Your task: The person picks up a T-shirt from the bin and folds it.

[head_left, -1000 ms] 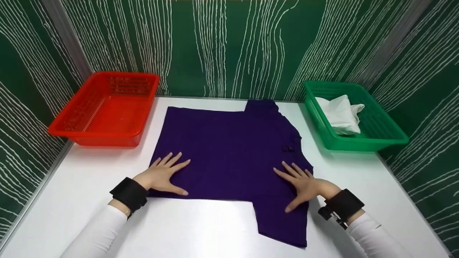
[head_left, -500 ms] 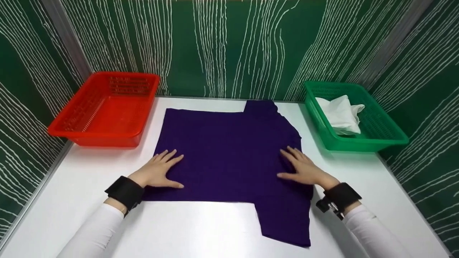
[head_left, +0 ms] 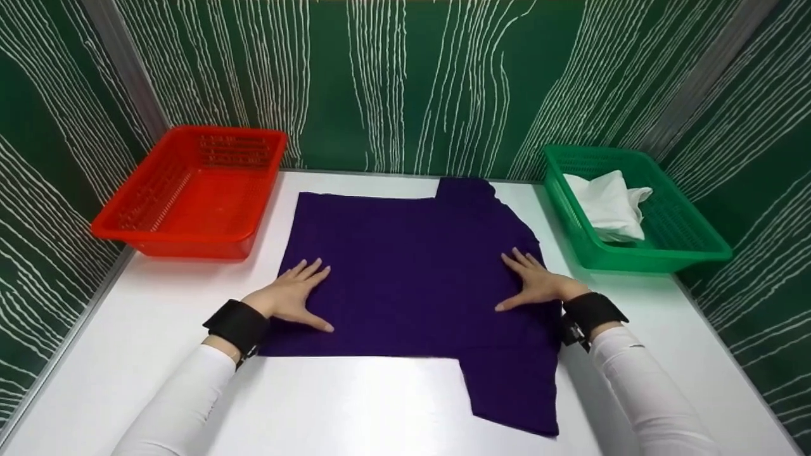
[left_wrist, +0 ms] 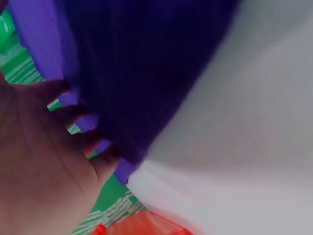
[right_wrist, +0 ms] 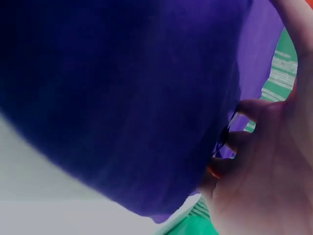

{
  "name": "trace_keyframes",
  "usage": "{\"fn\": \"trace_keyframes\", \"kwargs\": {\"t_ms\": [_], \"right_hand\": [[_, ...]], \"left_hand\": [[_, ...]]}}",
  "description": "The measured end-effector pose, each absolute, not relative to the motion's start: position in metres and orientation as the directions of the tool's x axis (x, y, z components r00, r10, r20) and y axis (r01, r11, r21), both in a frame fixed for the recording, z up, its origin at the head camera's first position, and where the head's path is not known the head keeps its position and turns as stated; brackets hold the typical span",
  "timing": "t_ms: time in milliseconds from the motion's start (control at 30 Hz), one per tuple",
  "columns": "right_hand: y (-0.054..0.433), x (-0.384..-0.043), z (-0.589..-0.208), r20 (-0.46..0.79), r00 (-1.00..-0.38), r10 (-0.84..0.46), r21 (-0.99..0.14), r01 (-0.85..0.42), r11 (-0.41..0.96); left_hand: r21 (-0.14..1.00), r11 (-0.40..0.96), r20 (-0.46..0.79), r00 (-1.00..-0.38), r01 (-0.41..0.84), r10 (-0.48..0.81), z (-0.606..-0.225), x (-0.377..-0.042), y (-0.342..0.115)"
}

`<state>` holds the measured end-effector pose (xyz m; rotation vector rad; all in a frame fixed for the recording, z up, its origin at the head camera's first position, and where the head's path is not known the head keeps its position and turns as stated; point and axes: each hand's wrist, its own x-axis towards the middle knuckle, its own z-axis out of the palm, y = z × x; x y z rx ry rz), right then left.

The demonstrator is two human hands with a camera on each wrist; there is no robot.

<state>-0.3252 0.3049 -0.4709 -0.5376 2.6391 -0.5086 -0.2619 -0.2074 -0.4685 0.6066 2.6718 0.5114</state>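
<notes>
A purple T-shirt (head_left: 405,272) lies spread on its side across the white table, its neckline toward the right and its hem toward the left. My left hand (head_left: 293,296) rests on the shirt near the hem, fingers spread. On the neck end my right hand (head_left: 537,282) touches the cloth, its fingers also spread and the thumb held apart. In the left wrist view the fingertips of the left hand (left_wrist: 44,147) meet the purple cloth (left_wrist: 132,73). The right wrist view has the fingertips of the right hand (right_wrist: 259,161) against the cloth (right_wrist: 122,98).
A red plastic basket (head_left: 184,237) stands at the back left with nothing visible in it. At the back right a green basket (head_left: 659,261) holds a crumpled white cloth (head_left: 608,206). Green walls with white streaks (head_left: 355,82) enclose the white table (head_left: 355,405).
My right hand has moved away from me along the neck end, off the near sleeve area. The left hand has shifted slightly. The shirt's near sleeve has slid a little right.
</notes>
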Motion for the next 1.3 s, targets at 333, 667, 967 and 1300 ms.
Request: {"fn": "trace_keyframes", "kwargs": {"t_ms": [333,667,967,1300], "right_hand": [[0.311,-0.340,-0.469,-0.303,-0.853,-0.425,-0.425,-0.278,0.862],[0.312,-0.341,-0.471,-0.233,-0.869,-0.436,-0.416,-0.316,0.853],[0.299,-0.288,-0.467,-0.126,-0.862,-0.491,-0.309,-0.436,0.845],[0.277,-0.242,-0.466,-0.270,-0.800,-0.536,-0.366,-0.430,0.825]], "left_hand": [[0.410,0.843,-0.243,-0.850,0.347,0.468,-0.469,-0.270,-0.203],[0.391,0.844,-0.220,-0.853,0.368,0.474,-0.474,-0.278,-0.207],[0.336,0.862,-0.225,-0.857,0.380,0.465,-0.469,-0.248,-0.194],[0.307,0.879,-0.236,-0.866,0.365,0.442,-0.469,-0.236,-0.184]]}}
